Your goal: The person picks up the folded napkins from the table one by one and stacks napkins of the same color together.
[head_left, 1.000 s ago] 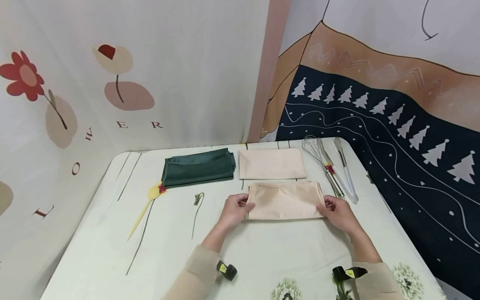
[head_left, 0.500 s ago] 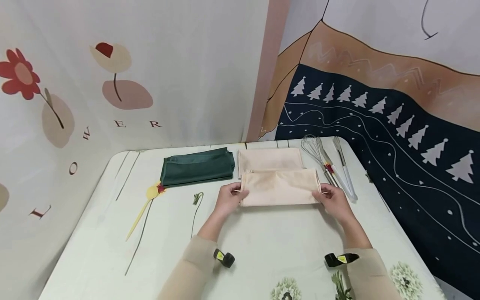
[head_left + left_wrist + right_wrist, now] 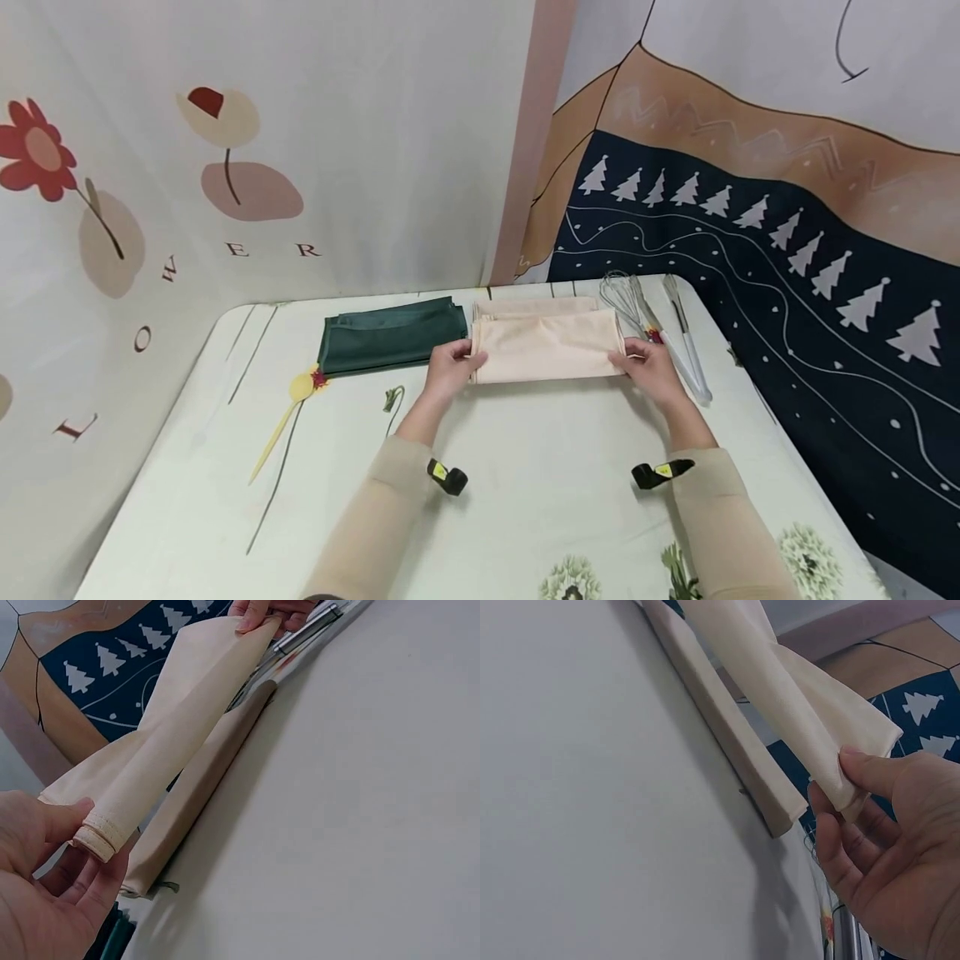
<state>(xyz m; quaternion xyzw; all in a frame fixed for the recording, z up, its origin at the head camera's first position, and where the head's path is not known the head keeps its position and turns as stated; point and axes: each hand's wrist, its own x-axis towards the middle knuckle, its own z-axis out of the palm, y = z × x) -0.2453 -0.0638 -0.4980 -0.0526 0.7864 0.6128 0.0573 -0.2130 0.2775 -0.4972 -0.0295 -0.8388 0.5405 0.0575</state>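
Observation:
A folded pale pink cloth (image 3: pixel 547 354) hangs between both hands in the head view, lifted off the table. My left hand (image 3: pixel 448 372) pinches its left end between thumb and fingers; the layered hem shows beside the left thumb (image 3: pixel 71 817) in the left wrist view. At the other end, my right hand (image 3: pixel 652 372) pinches the cloth's corner, seen close in the right wrist view. Behind and below lies a second folded pink cloth (image 3: pixel 724 716), mostly covered in the head view, with a gap between the two in the wrist views. A folded dark green cloth (image 3: pixel 393 340) lies just left.
At the back right lie a wire whisk (image 3: pixel 621 298), partly hidden, and white-handled metal tongs (image 3: pixel 688 346). A yellow spoon (image 3: pixel 302 387) lies on the left. The white printed tablecloth (image 3: pixel 555 467) reaches the curtains at the back.
Both hands have carried the held pink cloth away from me toward the back, so it now overlaps most of the second pink cloth in the head view. Their pinch is unchanged.

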